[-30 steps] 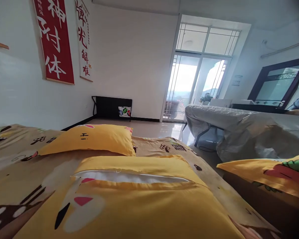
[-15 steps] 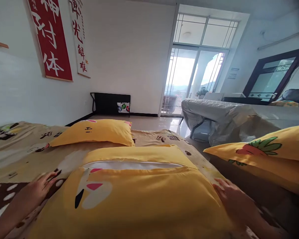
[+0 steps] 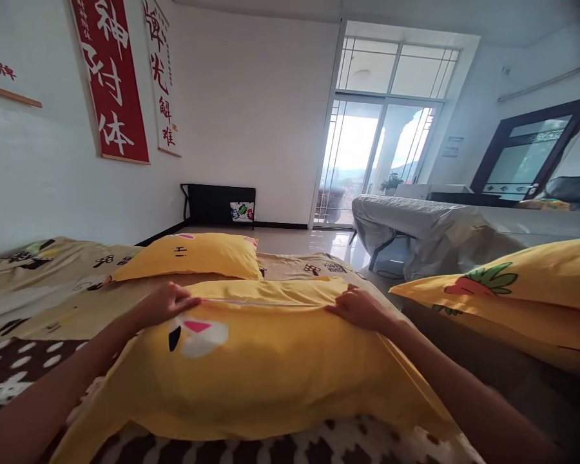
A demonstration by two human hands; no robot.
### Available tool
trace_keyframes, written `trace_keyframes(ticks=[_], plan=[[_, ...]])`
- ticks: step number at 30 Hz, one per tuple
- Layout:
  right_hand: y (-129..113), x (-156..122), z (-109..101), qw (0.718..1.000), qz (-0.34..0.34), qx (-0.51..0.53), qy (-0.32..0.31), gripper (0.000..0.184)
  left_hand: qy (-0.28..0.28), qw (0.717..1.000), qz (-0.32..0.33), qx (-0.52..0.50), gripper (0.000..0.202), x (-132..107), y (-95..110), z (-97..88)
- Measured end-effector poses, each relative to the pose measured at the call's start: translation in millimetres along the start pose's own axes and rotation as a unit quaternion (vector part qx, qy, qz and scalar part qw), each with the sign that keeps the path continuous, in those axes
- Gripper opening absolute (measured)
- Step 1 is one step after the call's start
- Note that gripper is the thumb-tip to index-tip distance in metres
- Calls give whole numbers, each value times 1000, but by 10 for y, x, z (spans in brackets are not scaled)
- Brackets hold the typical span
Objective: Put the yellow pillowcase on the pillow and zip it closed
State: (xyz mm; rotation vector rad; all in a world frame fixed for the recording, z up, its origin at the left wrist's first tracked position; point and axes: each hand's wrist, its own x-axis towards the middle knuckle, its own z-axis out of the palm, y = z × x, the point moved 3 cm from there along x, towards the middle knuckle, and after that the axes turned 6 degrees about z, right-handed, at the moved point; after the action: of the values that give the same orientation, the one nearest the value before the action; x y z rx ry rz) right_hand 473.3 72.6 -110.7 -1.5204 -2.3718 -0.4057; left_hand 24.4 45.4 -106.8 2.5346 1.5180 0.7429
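Observation:
A yellow pillowcase (image 3: 270, 367) with a white, pink and black print lies in front of me on the bed, bulging over its filling. Along its far side runs a narrow slit-like opening, with a thin pale strip showing. My left hand (image 3: 171, 301) pinches the fabric at the left end of this edge. At the right end, my right hand (image 3: 355, 308) grips the same edge, fingers curled over the cloth. The near part of the pillowcase hangs loose toward me.
Beyond it lies another yellow pillow (image 3: 188, 256) on the patterned bed cover (image 3: 24, 367). To the right is a yellow pillow with a carrot print (image 3: 507, 283). A plastic-covered table (image 3: 415, 216) stands farther back, near glass sliding doors (image 3: 367, 148).
Both hands have come from the pillowcase's sides up to its far opening and taken hold of the edge. The opening has narrowed and the near fabric has lifted, baring the cover below.

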Motion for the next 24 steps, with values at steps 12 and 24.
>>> trace_keyframes(ticks=[12, 24], plan=[[-45, -120, 150, 999, 11, 10, 51, 41, 24, 980, -15, 197, 52, -122, -169, 168], [-94, -315, 697, 992, -12, 90, 83, 36, 60, 995, -77, -8, 52, -583, -795, 501]])
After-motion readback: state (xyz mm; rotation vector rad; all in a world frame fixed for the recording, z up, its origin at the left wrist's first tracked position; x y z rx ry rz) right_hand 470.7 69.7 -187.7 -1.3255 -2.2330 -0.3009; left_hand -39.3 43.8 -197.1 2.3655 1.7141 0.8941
